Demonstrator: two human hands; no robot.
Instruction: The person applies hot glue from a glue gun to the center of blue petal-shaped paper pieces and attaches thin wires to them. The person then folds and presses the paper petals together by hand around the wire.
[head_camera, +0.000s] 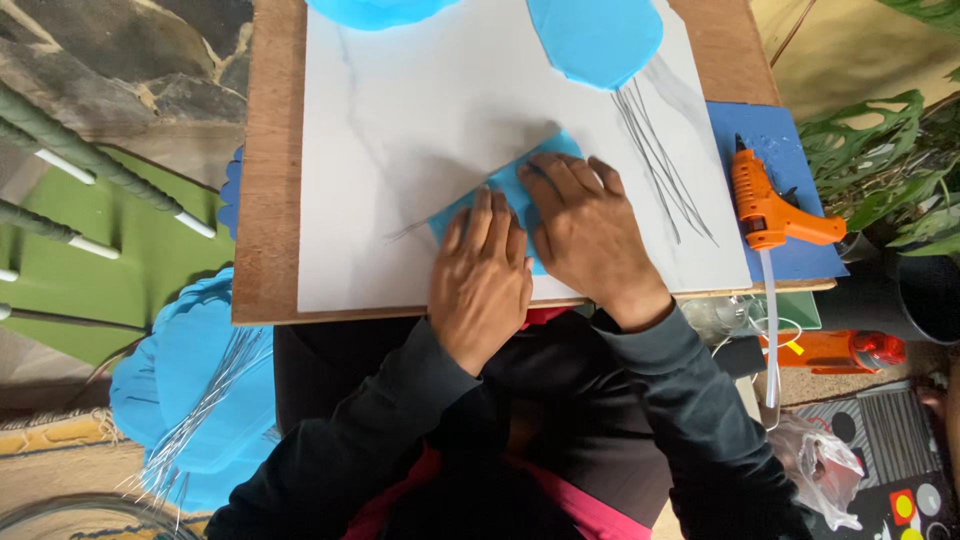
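While both hands lie flat on it, the blue foam sheet piece (505, 190) rests on the white marbled board (420, 120), near the board's near edge and a little right of its middle. The left hand (482, 282) presses palm-down with fingers straight and close together; the right hand (590, 232) lies just beside it, touching it, fingers slightly fanned and pressed onto the far part of the piece. Neither hand pinches anything.

By its look the piece is thin, light and soft (likely craft foam), so it would bend readily and could crease or tear if pulled by one corner. It probably slides little under flat palms, yet lifts easily at an edge; the exposed left corner and the far edge look like the best places to take hold, with a gentle grip.

Thin grey wires (660, 165) fan out to the right of the hands. An orange glue gun (765, 205) lies further right on a dark blue sheet (790, 150). More blue foam shapes (598, 40) sit at the far edge, and others (195, 390) lie down at the near left.
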